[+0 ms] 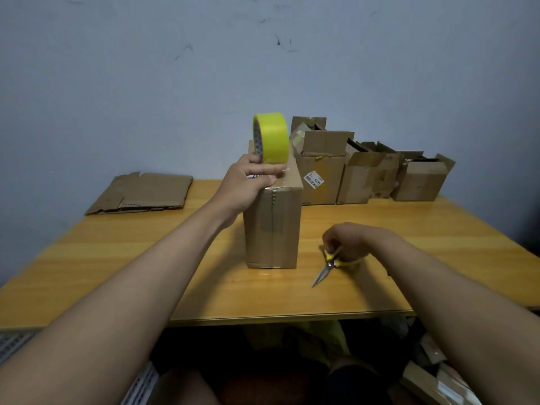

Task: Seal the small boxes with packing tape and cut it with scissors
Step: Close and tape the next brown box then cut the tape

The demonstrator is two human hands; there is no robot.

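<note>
**Tape roll held on the box, scissors gripped on the table**

Wooden table (117,258) stands against a pale blue-grey wall (146,83) with some dark marks. Near the middle of the table a tall box (273,229) stands upright, and clear tape runs down the seam of its front face.

The left hand (245,185) is at the top left edge of the box. Its fingers are curled around the lower part of a yellow tape roll (271,138), which stands on its edge above the top of the box. The thumb lies along the top front edge of the box. A short piece of clear tape seems to go from the roll to the box top, but it is hard to see.

The right hand (350,241) is on the table to the right of the box, near but not touching it. Its fingers are closed around the yellow handles of the scissors (328,266). The blades are together and point toward the near edge of the table.

Behind the box, along the wall, several open boxes (371,176) stand in a row. At the far left a flat cardboard (143,192) lies on the table.
</note>
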